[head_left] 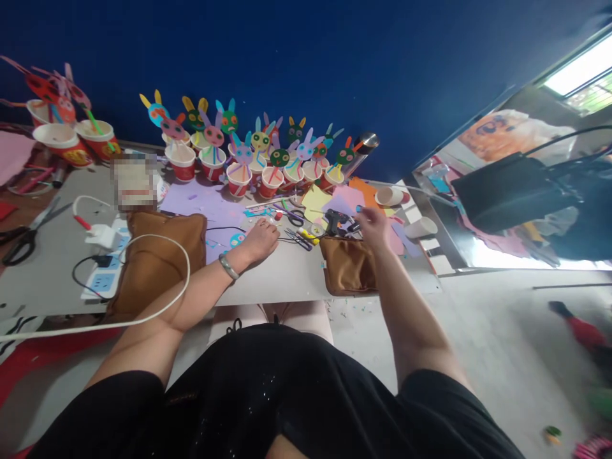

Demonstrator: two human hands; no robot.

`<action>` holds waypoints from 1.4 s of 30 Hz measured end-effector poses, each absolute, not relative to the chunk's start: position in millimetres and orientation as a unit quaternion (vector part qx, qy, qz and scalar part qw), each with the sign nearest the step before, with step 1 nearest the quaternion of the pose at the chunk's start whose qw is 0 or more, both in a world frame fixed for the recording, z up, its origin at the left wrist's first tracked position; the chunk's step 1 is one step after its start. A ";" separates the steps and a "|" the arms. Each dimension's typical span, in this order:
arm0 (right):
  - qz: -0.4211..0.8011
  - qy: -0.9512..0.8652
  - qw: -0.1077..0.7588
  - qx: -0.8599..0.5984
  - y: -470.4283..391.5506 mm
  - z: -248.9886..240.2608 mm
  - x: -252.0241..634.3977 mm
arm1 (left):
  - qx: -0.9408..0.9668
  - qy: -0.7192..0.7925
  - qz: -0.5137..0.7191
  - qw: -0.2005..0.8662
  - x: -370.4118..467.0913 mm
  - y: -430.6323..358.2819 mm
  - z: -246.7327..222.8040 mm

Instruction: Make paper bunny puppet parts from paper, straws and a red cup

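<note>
Bare L hand (pixel 262 241): palm side hidden, can't tell what's under it. Bare R hand (pixel 373 226): tiny blue bit (pixel 358 208) at fingertips, too sm. to ID; R forearm (pixel 411 312) covers pt of shiny brown fabric cushion (pixel 351 268). Back-row red-and-white paper cups (pixel 258 166) mostly hidden behind front row; silvery cylindrical flask (pixel 363 148), lower pt hidden too. Pale boxy thing (pixel 135 182), far L: pixelated, unreadable. Cut by L edge: pink paper sheet (pixel 14 156), white cable (pixel 29 335). R edge: blurry red-and-black shape (pixel 584 331), unclear what. Black cloth shirt (pixel 287 389): cut by btm edge.
</note>
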State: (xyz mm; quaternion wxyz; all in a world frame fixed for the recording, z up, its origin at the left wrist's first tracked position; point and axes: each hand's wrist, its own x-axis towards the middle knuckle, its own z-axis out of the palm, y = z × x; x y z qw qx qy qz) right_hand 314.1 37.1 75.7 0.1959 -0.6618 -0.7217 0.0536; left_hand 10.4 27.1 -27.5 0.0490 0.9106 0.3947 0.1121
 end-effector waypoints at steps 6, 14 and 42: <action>0.069 -0.785 -0.012 -0.615 127.3 18.3 214.7 | 0.913 0.393 0.096 0.052 8.4 24.9 -25.1; 0.008 -0.784 -0.095 -0.613 158.8 8.1 187.7 | 0.913 0.392 0.100 0.052 9.2 24.6 -24.9; 0.105 -0.739 0.012 -0.666 117.8 24.6 185.0 | 0.289 0.498 0.554 0.601 20.7 37.9 -11.8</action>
